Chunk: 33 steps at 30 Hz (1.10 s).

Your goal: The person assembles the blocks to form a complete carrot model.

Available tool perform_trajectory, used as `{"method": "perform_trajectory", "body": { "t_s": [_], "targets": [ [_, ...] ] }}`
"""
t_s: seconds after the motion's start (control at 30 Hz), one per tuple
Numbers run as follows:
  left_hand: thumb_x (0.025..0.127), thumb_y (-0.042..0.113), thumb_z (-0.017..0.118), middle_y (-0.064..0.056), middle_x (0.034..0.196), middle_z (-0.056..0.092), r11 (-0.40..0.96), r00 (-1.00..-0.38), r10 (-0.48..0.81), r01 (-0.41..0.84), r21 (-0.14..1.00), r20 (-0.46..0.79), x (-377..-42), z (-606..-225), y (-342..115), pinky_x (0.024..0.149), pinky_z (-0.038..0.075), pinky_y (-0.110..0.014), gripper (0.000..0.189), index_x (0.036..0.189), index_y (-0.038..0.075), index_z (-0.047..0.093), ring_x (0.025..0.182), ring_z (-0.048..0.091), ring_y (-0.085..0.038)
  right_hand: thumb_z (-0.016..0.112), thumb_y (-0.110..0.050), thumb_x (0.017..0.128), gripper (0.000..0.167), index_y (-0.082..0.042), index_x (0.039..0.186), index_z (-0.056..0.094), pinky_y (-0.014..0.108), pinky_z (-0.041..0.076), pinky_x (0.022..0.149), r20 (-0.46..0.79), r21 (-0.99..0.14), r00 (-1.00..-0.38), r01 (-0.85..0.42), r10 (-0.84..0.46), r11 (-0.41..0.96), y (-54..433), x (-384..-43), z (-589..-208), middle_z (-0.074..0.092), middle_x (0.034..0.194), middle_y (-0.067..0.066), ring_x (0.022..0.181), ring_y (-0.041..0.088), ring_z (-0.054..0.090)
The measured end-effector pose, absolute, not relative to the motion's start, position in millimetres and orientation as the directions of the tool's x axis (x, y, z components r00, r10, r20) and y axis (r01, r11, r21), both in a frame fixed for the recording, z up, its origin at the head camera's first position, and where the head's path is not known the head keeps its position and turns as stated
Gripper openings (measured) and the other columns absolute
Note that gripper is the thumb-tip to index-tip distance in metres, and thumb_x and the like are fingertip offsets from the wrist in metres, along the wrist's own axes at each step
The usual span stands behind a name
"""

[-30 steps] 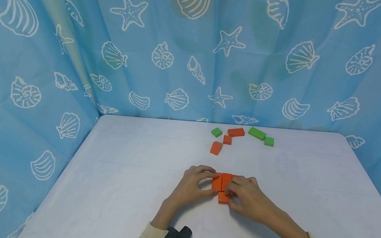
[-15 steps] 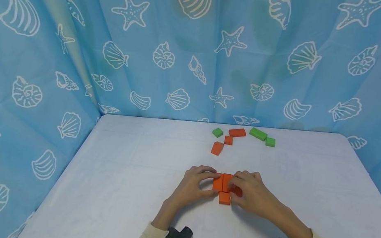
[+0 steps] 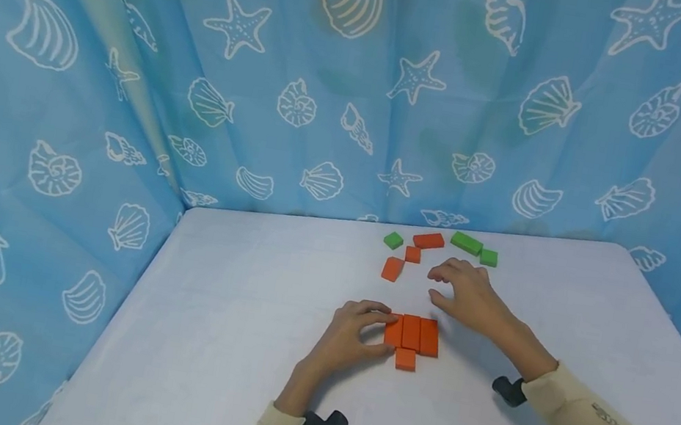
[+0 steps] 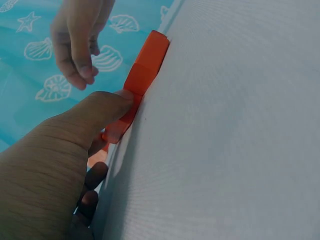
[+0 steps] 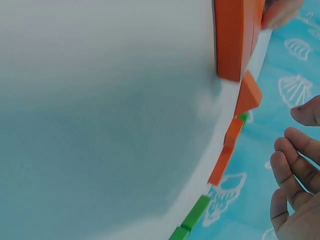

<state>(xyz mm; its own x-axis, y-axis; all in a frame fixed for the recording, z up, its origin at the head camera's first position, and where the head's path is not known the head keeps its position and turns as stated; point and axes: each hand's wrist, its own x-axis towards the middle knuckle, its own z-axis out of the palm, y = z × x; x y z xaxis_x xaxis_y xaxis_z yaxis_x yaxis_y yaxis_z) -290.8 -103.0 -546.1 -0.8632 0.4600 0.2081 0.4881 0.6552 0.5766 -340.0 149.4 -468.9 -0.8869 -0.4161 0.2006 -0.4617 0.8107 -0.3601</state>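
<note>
In the head view, three orange blocks stand upright side by side in a row, and a smaller orange block lies against the row's near side. My left hand grips the leftmost orange block between thumb and fingers at its near and far ends. Beside it are the middle block and the right block. My right hand is beyond the row to the right, above the table, fingers loosely bent and holding nothing. The right wrist view shows its spread fingers bare.
Toward the table's back edge lie loose pieces: a slanted orange block, a small orange block, a longer orange block, and several green blocks. A blue shell-print curtain hangs behind the table.
My right hand has let go of the row's right block and moved up and away toward the back pieces. The left hand keeps its grip; the camera view has shifted slightly.
</note>
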Motion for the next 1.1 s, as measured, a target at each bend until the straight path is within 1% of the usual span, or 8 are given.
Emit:
{"method": "perform_trajectory", "body": {
  "t_s": [0.23,0.37,0.5,0.6,0.77,0.9,0.97,1.1],
  "targets": [
    [0.089,0.040,0.074,0.010,0.137,0.055,0.656,-0.862,0.461,0.492,0.573,0.212,-290,-545,-105,0.107,0.037,-0.043,0.047,0.135,0.032,0.064,0.125,0.046,-0.012,0.074,-0.015,0.090,0.033,-0.002,0.119,0.067,0.050,0.051,0.088,0.205,-0.388,-0.904,-0.427,-0.376,0.817,150,-372,-465,0.063,0.107,0.013,0.102,0.031,0.059],
    [0.089,0.040,0.075,0.009,0.136,0.055,0.653,-0.857,0.464,0.501,0.567,0.224,-289,-544,-106,0.105,0.039,-0.042,0.048,0.135,0.031,0.064,0.123,0.047,-0.013,0.073,-0.016,0.091,0.035,-0.001,0.121,0.065,0.051,0.050,0.090,0.195,-0.381,-0.912,-0.409,-0.360,0.829,147,-388,-466,0.063,0.111,0.015,0.104,0.032,0.058],
    [0.089,0.040,0.075,0.009,0.137,0.055,0.650,-0.856,0.468,0.503,0.570,0.221,-288,-543,-105,0.104,0.040,-0.040,0.048,0.135,0.031,0.064,0.123,0.046,-0.013,0.072,-0.018,0.091,0.039,-0.001,0.125,0.065,0.057,0.045,0.094,0.167,-0.372,-0.924,-0.382,-0.344,0.846,145,-399,-469,0.062,0.116,0.019,0.109,0.035,0.056],
    [0.089,0.040,0.075,0.009,0.136,0.055,0.644,-0.854,0.469,0.505,0.574,0.225,-288,-542,-104,0.103,0.040,-0.039,0.047,0.134,0.029,0.065,0.122,0.046,-0.013,0.071,-0.019,0.092,0.044,0.000,0.130,0.062,0.064,0.036,0.100,0.137,-0.374,-0.933,-0.360,-0.333,0.854,143,-407,-472,0.059,0.126,0.022,0.120,0.040,0.051],
    [0.088,0.039,0.076,0.010,0.135,0.056,0.647,-0.857,0.452,0.505,0.572,0.245,-288,-540,-104,0.103,0.040,-0.039,0.047,0.133,0.029,0.066,0.121,0.046,-0.013,0.069,-0.022,0.093,0.049,-0.002,0.136,0.059,0.067,0.027,0.107,0.101,-0.377,-0.943,-0.331,-0.317,0.865,141,-421,-479,0.050,0.143,0.024,0.135,0.043,0.038],
    [0.088,0.040,0.075,0.011,0.135,0.056,0.650,-0.864,0.450,0.490,0.581,0.226,-285,-544,-103,0.104,0.039,-0.042,0.047,0.133,0.031,0.066,0.122,0.046,-0.012,0.070,-0.024,0.093,0.052,-0.003,0.139,0.057,0.069,0.024,0.108,0.053,-0.386,-0.949,-0.307,-0.311,0.870,141,-426,-488,0.047,0.145,0.025,0.137,0.045,0.035],
    [0.089,0.041,0.075,0.012,0.136,0.055,0.656,-0.866,0.453,0.484,0.579,0.211,-284,-546,-103,0.106,0.038,-0.043,0.047,0.133,0.033,0.065,0.122,0.046,-0.011,0.070,-0.024,0.092,0.054,-0.003,0.140,0.056,0.069,0.024,0.108,0.041,-0.376,-0.947,-0.310,-0.318,0.873,142,-427,-492,0.047,0.145,0.025,0.136,0.045,0.036],
    [0.088,0.041,0.076,0.012,0.135,0.055,0.657,-0.864,0.449,0.491,0.571,0.226,-287,-545,-103,0.105,0.038,-0.042,0.047,0.133,0.032,0.065,0.122,0.046,-0.011,0.072,-0.023,0.091,0.055,-0.004,0.140,0.056,0.070,0.025,0.106,0.073,-0.360,-0.935,-0.350,-0.347,0.865,142,-433,-494,0.049,0.143,0.024,0.134,0.045,0.040]
  ]
}}
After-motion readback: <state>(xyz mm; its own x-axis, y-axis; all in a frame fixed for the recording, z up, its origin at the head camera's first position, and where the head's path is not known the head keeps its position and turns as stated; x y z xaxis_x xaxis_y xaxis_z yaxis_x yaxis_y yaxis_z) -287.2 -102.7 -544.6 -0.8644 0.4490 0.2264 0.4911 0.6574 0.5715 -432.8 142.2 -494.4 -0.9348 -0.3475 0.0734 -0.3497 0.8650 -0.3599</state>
